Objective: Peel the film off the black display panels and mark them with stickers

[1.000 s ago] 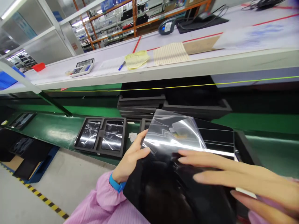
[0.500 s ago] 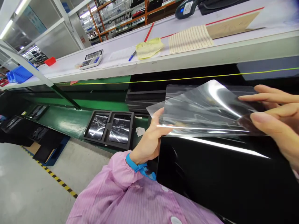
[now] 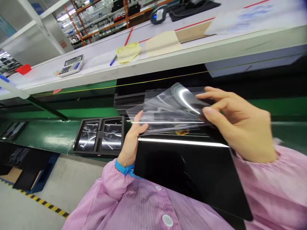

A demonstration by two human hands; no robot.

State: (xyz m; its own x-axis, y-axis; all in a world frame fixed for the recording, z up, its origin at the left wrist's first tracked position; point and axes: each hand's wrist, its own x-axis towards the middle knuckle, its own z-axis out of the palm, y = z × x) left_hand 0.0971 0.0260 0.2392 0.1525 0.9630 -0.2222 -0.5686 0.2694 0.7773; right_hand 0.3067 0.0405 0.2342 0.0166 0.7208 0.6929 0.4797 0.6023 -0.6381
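Observation:
A glossy black screen panel (image 3: pixel 192 172) is held tilted in front of my body. My left hand (image 3: pixel 130 140) grips its left edge, thumb on the front near the upper corner, the other fingers mostly hidden behind. Over the panel's upper part lies a clear plastic film (image 3: pixel 165 107), lifted and curled. My right hand (image 3: pixel 242 124) pinches the film's right side between thumb and fingers, beside the panel's upper right. A small amber-coloured patch (image 3: pixel 182 132) shows below the film's lower edge. A blue band (image 3: pixel 122 167) circles my left wrist.
A black tray (image 3: pixel 99 135) with two film-covered panels sits on the green bench (image 3: pixel 52 134) to the left. Above runs a white shelf (image 3: pixel 96 68) carrying a calculator (image 3: pixel 71 66), a pen (image 3: pixel 113 60), yellow paper (image 3: pixel 128 52) and a scanner (image 3: pixel 158 15). A yellow cord (image 3: pixel 153 80) stretches beneath it.
The view has shifted, so panel and hands appear farther left. My right hand and sleeve now show more fully. The film stays pinched and curled, and the amber patch has come into sight.

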